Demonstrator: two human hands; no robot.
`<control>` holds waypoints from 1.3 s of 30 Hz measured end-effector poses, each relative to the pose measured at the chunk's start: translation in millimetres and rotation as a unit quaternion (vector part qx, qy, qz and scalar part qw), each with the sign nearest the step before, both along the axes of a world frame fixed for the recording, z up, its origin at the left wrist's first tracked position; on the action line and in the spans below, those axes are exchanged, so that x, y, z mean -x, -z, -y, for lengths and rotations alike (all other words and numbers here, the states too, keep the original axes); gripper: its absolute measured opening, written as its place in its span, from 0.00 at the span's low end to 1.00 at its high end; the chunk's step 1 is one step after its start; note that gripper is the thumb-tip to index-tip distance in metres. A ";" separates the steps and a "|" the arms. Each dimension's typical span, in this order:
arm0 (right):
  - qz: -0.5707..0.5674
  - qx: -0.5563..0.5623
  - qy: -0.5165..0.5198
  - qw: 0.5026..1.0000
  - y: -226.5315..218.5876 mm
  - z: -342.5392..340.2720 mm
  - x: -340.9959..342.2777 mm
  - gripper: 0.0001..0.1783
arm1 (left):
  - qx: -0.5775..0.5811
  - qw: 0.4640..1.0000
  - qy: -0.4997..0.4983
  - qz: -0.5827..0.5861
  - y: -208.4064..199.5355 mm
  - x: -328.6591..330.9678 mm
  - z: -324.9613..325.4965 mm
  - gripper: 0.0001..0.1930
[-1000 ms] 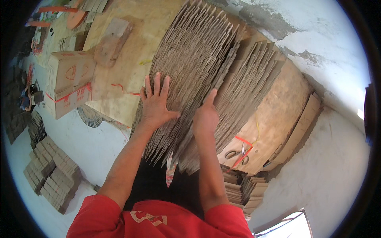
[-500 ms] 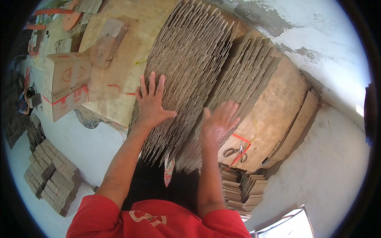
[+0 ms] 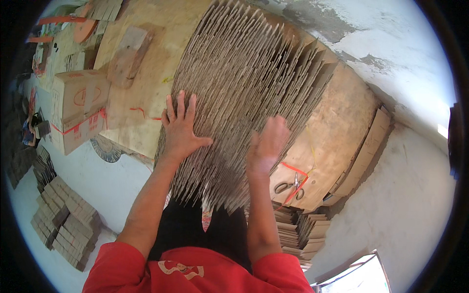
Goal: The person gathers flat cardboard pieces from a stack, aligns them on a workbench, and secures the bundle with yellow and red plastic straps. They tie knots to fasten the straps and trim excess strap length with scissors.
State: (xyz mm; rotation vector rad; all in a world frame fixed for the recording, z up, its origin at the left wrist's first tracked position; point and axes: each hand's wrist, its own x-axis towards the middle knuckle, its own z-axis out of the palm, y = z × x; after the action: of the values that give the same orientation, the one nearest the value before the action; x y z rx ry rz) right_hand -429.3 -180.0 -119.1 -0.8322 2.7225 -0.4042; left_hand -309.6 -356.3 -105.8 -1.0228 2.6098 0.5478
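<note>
A long, tightly packed row of brown cardboard sheets [image 3: 224,83] stands on edge across the wooden table, edges up. Spread flat against its left part is my left hand [image 3: 181,132], open, with thumb pointing right. My right hand [image 3: 268,144] is at the row's right part, near its lower right side. It is smeared by motion, but the fingers look stretched out and the thumb stands apart, with nothing seen in it. To the right of the row, scissors [image 3: 294,185] with dark handles lie by a red strap [image 3: 305,180] and a thin yellow strap [image 3: 311,141].
A wooden block [image 3: 129,56] lies on the table [image 3: 337,132] at left, near a red-strapped carton [image 3: 73,112]. Stacked cardboard bundles [image 3: 68,219] stand on the floor lower left; more cardboard pieces [image 3: 312,229] sit lower right. A wall [image 3: 405,58] runs along the far right.
The gap between the two groups of cardboard sheets has closed, with the right group moved left against the other. My right hand has shifted slightly up; my left moved a little left.
</note>
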 end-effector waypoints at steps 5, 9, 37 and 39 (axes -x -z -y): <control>0.008 0.013 0.257 0.966 -3.4 -28.0 1.0 0.47 | 0.001 1.000 0.001 0.010 1.1 0.1 0.8 0.67; 0.120 0.043 0.312 0.942 -5.1 -29.8 -0.1 0.47 | 0.002 1.000 0.005 0.000 2.9 0.0 0.6 0.67; 0.004 0.114 0.069 0.991 22.7 -62.0 17.1 0.36 | 0.015 0.999 0.017 -0.041 9.0 -5.1 0.9 0.66; 0.028 0.119 0.067 0.990 16.9 -53.8 18.2 0.35 | 0.008 0.999 0.015 -0.032 6.5 -3.6 1.8 0.66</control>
State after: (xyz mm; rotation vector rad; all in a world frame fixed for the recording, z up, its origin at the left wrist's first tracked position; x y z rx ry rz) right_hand -447.5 -126.1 -136.1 -0.6832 2.7216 -0.7801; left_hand -306.0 -358.1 -112.2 -0.9848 2.6858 0.5623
